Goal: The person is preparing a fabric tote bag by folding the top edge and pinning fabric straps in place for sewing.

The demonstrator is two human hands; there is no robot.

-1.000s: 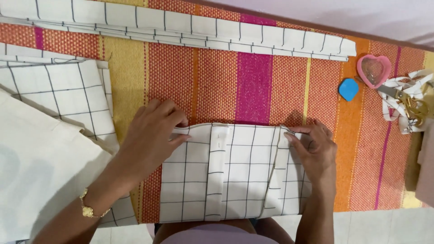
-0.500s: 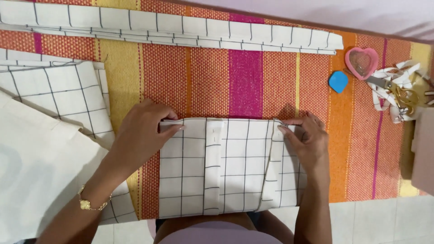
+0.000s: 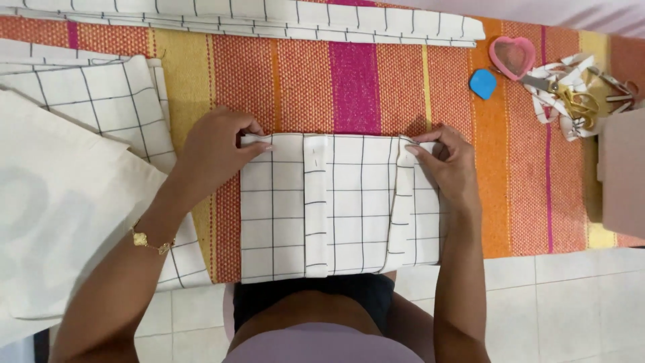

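While our left hand [image 3: 218, 151] pinches the top left corner of the folded grid cloth [image 3: 339, 205], fingers curled over its upper edge, our right hand [image 3: 450, 165] does the same at the top right corner, thumb and fingertips pressed together on the fold. Both grips are closed on the fabric, and the cloth lies flat between them, white with thin black lines, with two narrow bands running down it from the top edge towards our body. On our left wrist sits a gold bracelet [image 3: 151, 242].

Under the cloth and both hands spreads a striped woven mat [image 3: 295, 81] in orange, yellow and pink, laid on a white tiled floor [image 3: 557, 309]. Just left of the left hand lies another checked cloth piece [image 3: 87, 101], partly covered by a plain cream fabric [image 3: 60, 215]. Well beyond both hands, along the far edge of the mat, a long folded strip of the same checked cloth [image 3: 269, 17] stretches across. Beyond the right hand and to its right we see a blue chalk piece [image 3: 482, 83], a pink heart-shaped object [image 3: 512, 57], and a heap of fabric strips with gold-handled scissors [image 3: 578, 101].
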